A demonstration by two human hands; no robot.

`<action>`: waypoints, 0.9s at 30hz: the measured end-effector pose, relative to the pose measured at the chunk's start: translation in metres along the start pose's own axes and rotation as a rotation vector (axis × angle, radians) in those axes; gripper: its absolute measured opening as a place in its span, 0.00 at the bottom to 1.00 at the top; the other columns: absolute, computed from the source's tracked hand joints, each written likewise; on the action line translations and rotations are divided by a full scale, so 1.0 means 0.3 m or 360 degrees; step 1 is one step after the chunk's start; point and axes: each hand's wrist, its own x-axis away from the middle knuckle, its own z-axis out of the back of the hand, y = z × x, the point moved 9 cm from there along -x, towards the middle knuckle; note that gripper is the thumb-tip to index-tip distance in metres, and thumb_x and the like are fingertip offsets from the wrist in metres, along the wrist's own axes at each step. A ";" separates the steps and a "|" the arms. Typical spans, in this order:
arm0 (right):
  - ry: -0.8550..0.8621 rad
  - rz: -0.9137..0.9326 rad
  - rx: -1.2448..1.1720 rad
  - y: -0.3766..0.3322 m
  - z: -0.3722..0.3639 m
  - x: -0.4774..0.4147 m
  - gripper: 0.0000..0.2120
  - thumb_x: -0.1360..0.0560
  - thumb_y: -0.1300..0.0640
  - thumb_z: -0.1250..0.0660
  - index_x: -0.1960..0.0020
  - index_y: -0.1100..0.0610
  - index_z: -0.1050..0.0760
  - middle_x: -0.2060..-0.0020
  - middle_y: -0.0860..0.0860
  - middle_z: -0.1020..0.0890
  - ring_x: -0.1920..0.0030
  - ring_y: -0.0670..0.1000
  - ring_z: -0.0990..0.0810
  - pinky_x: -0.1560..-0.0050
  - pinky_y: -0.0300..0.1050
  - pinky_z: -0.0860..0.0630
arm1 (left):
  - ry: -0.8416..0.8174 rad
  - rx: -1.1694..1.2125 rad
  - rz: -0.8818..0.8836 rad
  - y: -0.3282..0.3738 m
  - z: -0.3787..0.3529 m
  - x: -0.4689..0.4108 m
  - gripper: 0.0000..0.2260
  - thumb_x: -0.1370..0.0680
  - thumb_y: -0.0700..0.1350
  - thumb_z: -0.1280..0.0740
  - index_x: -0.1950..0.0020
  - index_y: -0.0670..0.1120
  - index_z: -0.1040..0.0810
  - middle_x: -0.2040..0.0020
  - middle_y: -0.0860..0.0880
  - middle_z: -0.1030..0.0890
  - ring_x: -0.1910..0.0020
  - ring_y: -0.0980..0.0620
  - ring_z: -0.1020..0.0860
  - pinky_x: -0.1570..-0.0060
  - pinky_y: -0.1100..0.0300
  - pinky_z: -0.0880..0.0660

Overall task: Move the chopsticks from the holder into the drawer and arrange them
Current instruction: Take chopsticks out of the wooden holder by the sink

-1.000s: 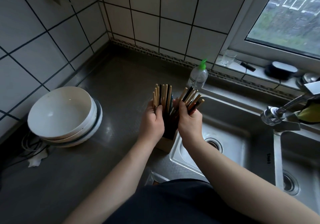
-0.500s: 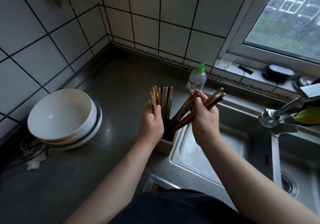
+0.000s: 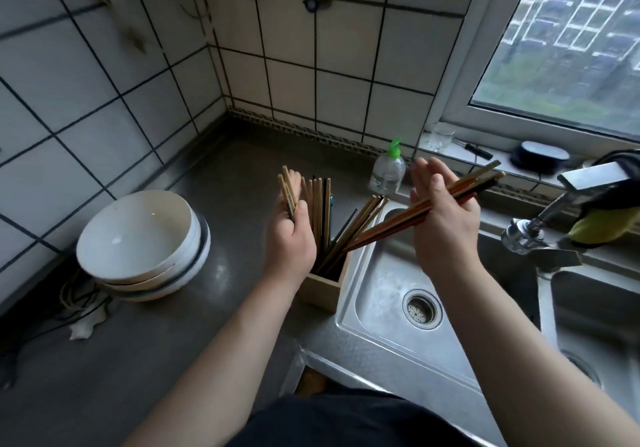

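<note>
Head view. Two bare hands, both gripping chopsticks. Left hand [image 3: 290, 238] is closed on a small bundle of light wooden chopsticks [image 3: 286, 192], tips pointing up toward 12 o'clock; exact count unclear. Right hand [image 3: 445, 218] clamps several darker, reddish-brown and black sticks [image 3: 388, 226] between thumb and fingers; they slant from 8 to 2 o'clock, lower ends at the holder's mouth. One square pale wooden holder [image 3: 323, 289] stands on the counter, touching the sink's left rim, with more sticks [image 3: 320, 211] inside: a group upright, another leaning toward 2 o'clock.

At 9 o'clock from the holder, a stack of white bowls [image 3: 142, 245], apparently three. One clear bottle with a green pump [image 3: 388, 169] at 1 o'clock. One drinking glass [image 3: 441, 136] on the window ledge.

Grey steel counter [image 3: 207, 308], double-basin steel sink [image 3: 398, 294], tap [image 3: 540, 228] at 3 o'clock. White tiled walls with dark grout, window [image 3: 568, 41] at upper right
</note>
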 end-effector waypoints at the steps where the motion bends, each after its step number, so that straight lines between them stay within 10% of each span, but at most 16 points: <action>1: -0.0009 0.0017 -0.0022 -0.019 0.003 0.002 0.13 0.19 0.63 0.43 0.36 0.61 0.26 0.42 0.56 0.18 0.41 0.50 0.19 0.34 0.48 0.27 | 0.0011 -0.0002 -0.0027 0.022 0.005 0.003 0.19 0.17 0.38 0.44 0.26 0.49 0.35 0.31 0.56 0.29 0.31 0.63 0.32 0.31 0.62 0.35; 17: -0.0149 0.0393 -0.0269 -0.442 0.165 0.257 0.12 0.19 0.63 0.43 0.39 0.59 0.25 0.42 0.56 0.18 0.40 0.51 0.20 0.34 0.47 0.27 | 0.0008 0.0165 -0.0564 0.470 0.008 0.226 0.20 0.18 0.37 0.46 0.25 0.43 0.36 0.28 0.50 0.30 0.29 0.58 0.32 0.29 0.56 0.35; 27: 0.0025 0.0488 -0.0124 -0.587 0.807 0.723 0.13 0.19 0.61 0.43 0.37 0.58 0.26 0.42 0.52 0.18 0.38 0.48 0.21 0.37 0.39 0.26 | -0.0742 0.0619 -0.0252 0.518 -0.421 0.827 0.19 0.18 0.38 0.44 0.27 0.47 0.32 0.30 0.51 0.26 0.29 0.54 0.30 0.28 0.52 0.35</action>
